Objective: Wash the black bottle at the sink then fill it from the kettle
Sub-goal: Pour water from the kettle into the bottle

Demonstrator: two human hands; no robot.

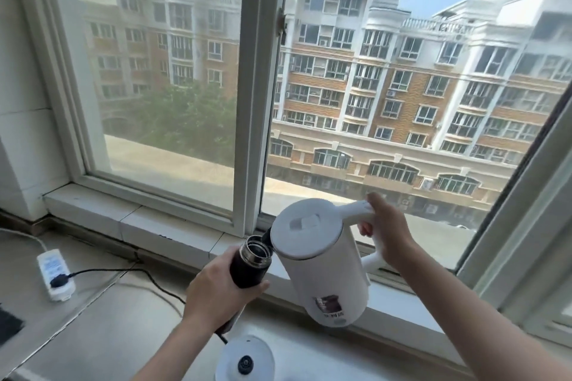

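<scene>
Left hand (216, 284) wraps the black bottle (250, 263), held off the worktop (108, 328) with its open mouth up and tilted toward the kettle (322, 260). Right hand (388, 232) grips the white kettle's handle, tipping it left, spout right at the bottle's rim. Kettle base (244, 359) sits below at the worktop's near edge; a power strip (55, 274) lies at the left edge.

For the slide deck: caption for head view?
Right hand tips white kettle into black bottle held by left hand.
</scene>
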